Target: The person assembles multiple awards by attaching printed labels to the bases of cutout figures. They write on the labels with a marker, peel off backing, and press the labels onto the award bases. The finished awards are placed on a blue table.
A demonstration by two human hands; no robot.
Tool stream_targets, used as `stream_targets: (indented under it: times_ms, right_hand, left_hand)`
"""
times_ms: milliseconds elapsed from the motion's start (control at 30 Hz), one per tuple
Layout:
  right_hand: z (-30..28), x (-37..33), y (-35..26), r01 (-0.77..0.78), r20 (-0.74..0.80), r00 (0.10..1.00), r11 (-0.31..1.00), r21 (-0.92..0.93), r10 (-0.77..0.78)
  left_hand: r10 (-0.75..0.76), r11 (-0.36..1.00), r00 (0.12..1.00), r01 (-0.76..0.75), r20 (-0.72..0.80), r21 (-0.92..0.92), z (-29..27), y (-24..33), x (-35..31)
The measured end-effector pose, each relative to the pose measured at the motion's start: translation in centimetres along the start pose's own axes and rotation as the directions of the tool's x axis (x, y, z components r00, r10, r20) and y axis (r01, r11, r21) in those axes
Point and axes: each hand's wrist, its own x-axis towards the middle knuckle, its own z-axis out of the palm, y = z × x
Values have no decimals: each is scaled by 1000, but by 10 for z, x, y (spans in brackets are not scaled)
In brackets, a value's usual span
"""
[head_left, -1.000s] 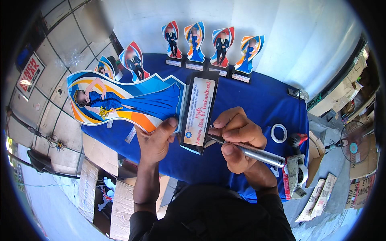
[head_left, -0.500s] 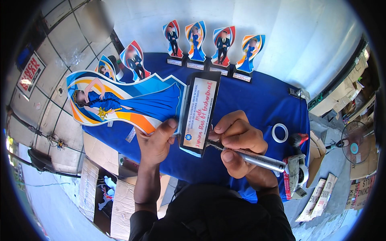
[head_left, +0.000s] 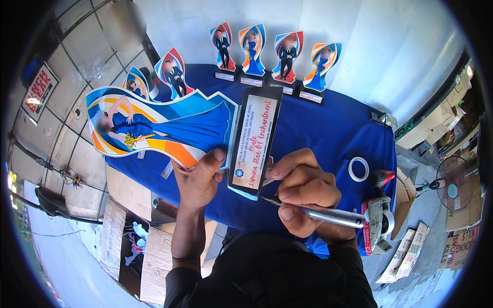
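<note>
Above the blue tablecloth (head_left: pixel 334 128), in the head view, clutches a gowned-figure trophy (head_left: pixel 174 128) with the left hand (head_left: pixel 197 179), thumb pressed over the panel's lower end and fingers tucked behind, right beside the black base (head_left: pixel 266 92). Holds the trophy on its side between both hands, figure's head toward the left, base toward the right, printed label (head_left: pixel 253 141) facing the camera. Pinches a silver marker (head_left: pixel 334 215) in the right hand (head_left: pixel 308 190), thumb against curled fingers, dark tip pointing left. Brings that tip lower than half a second ago, from partway along the base's right-hand edge down to the near corner. Suggests, as a judgement, marker work along that edge nearing its end at the corner. Cannot tell from this angle between tip touching and tip just apart. Leaves the trophy almost unmoved meanwhile, with an unchanged left-hand grip, apparently for steadiness. Farther back on the cloth, upright in a row: four similar trophies (head_left: pixel 253 51). Near the marker's rear end: a tape dispenser (head_left: pixel 378 218).
</note>
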Motion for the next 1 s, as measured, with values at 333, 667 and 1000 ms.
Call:
stream_targets:
  times_ms: [333, 667, 1000]
  right_hand:
    - [2, 0, 3, -6, -61, 998, 999, 34, 8]
    - [-10, 9, 6, 30, 6, 1000, 999, -33, -30]
    - [-14, 11, 7, 37, -16, 999, 999, -33, -38]
  left_hand:
    - [11, 1000, 1000, -11, 2, 14, -2, -1, -3]
    - [-4, 992, 999, 0, 32, 127, -7, -2, -10]
    - [-47, 997, 999, 47, -12, 62, 0, 4, -15]
